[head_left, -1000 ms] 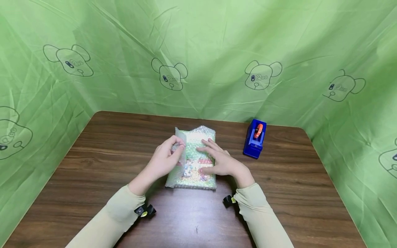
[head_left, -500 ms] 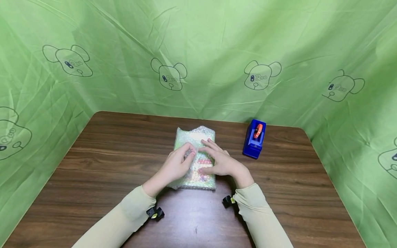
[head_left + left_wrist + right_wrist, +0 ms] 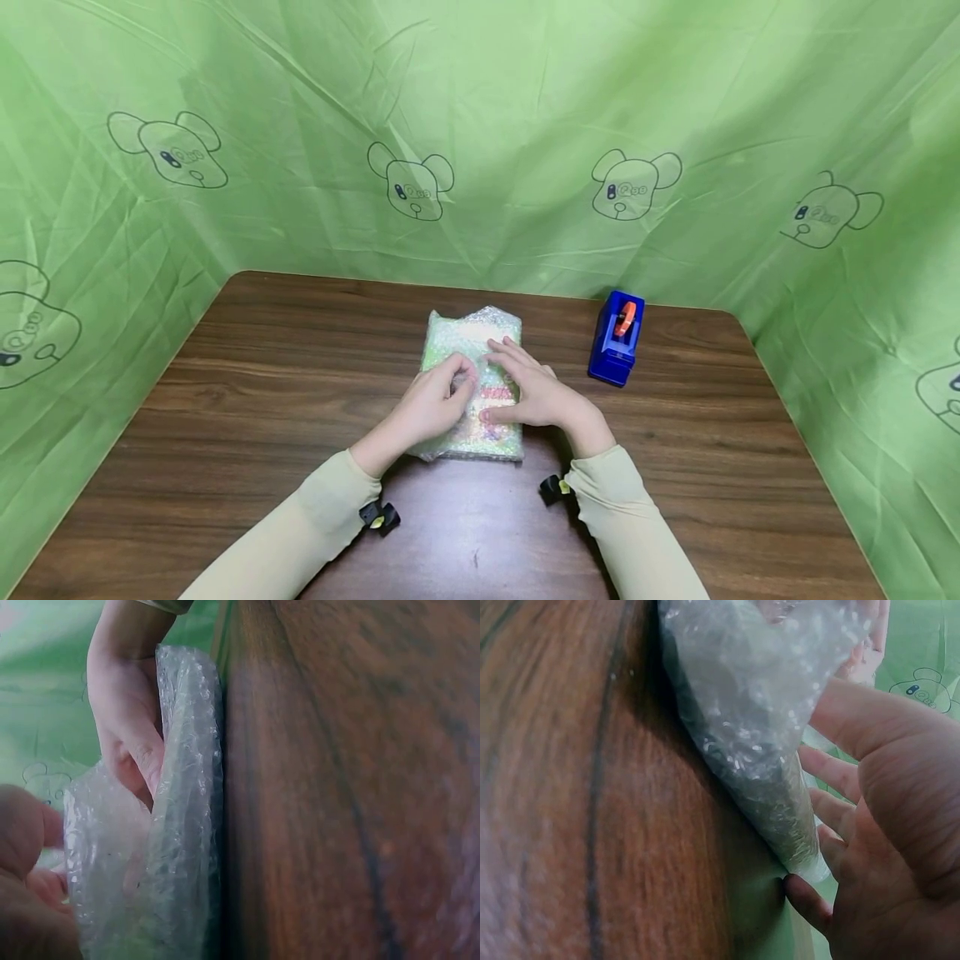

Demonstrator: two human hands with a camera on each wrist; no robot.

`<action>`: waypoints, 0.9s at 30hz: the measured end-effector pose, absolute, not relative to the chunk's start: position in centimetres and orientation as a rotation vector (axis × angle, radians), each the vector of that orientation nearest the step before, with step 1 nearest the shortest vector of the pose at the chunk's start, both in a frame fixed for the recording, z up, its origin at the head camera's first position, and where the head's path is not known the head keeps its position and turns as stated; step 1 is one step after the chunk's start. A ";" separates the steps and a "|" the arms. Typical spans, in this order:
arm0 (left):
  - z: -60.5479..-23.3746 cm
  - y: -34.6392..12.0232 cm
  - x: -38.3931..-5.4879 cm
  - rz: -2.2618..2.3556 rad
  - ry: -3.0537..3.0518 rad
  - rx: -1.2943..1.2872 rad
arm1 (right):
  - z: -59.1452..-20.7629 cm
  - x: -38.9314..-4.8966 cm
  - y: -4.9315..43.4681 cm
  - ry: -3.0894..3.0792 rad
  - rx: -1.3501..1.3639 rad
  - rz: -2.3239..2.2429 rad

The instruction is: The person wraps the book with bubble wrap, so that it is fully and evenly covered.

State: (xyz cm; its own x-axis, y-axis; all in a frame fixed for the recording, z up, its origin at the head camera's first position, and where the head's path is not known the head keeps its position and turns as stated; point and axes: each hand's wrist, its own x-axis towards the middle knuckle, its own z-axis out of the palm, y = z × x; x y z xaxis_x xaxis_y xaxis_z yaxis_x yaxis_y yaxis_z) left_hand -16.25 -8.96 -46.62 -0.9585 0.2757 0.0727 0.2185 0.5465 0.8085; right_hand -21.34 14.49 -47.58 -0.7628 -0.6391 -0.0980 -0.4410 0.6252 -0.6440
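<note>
A flat, colourfully printed rectangular item lies on the table under bubble wrap. My left hand pinches the edge of a bubble wrap flap drawn over the item's left part. In the left wrist view, that flap stands lifted off the layer beneath, with the left fingers at its edge. My right hand rests on the right side of the wrapped item, fingers spread. From the right wrist, the right hand shows extended fingers along the wrap's side. The left fingertips are partly hidden.
A blue tape dispenser with an orange roll stands at the back right of the brown wooden table. Green cloth printed with bear heads hangs behind and along both sides.
My left hand has moved right across the item, drawing the bubble wrap flap over it, and then shifted slightly nearer. My right hand has stayed in place.
</note>
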 end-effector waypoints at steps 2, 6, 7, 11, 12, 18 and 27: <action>-46.7 -9.0 -16.3 1.390 2.683 0.435 | -47.6 -21.4 14.5 2.532 -0.874 -0.884; -46.6 -9.3 -16.6 1.373 2.643 0.458 | -47.5 -21.4 14.5 2.535 -0.884 -0.884; -46.6 -9.4 -16.7 1.363 2.644 0.477 | -47.5 -21.4 14.5 2.536 -0.886 -0.882; -46.7 -9.9 -17.2 1.333 2.616 0.544 | -47.4 -21.4 14.4 2.528 -0.892 -0.887; -46.8 -10.0 -17.3 1.325 2.602 0.548 | -47.4 -21.4 14.4 2.525 -0.895 -0.889; -47.0 -10.1 -17.4 1.310 2.528 0.500 | -47.4 -21.5 14.7 2.505 -0.933 -0.899; -47.2 -10.3 -17.4 1.373 2.515 0.452 | -47.3 -21.8 15.7 2.413 -0.967 -1.008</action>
State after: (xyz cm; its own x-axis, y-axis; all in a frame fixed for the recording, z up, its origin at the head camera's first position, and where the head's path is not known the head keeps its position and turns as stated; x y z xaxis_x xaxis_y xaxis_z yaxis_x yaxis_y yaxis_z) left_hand -17.37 -10.30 -47.22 -0.9233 0.3791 -0.0611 0.1536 0.5104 0.8461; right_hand -21.78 15.67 -47.31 -0.7047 -0.7072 -0.0565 -0.4567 0.5132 -0.7266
